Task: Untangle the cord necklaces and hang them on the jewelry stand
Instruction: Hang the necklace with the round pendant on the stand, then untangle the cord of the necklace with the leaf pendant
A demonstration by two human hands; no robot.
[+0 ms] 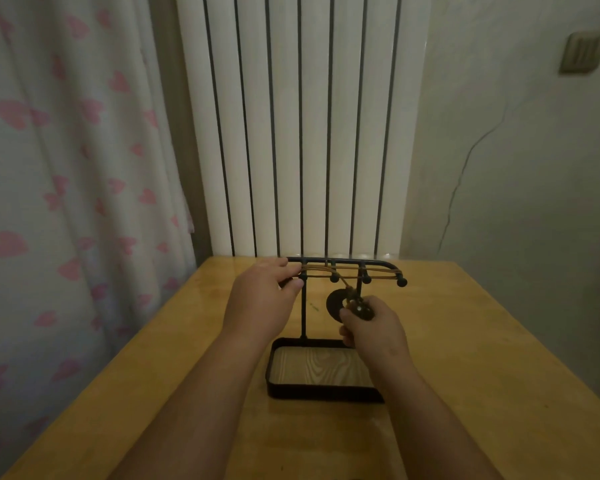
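A black metal jewelry stand (303, 306) stands on the wooden table, with a thin post, a top bar and several ball-tipped pegs (366, 279). Tan cords (371, 270) of the necklaces lie stretched across the pegs. My left hand (262, 299) grips the left end of the pegs, where the cords run under its fingers. Below the pegs hangs a dark round pendant (335, 303). My right hand (371, 329) pinches a dark beaded pendant (362, 308) just to its right. How the cords cross near the pendants is too small to tell.
The stand's black tray base (278, 386) has a wood-grain floor and sits mid-table. The yellow wooden table (482, 358) meets a white radiator (302, 133) at the back. A curtain with pink hearts (66, 168) hangs at the left, and a cracked wall is at the right.
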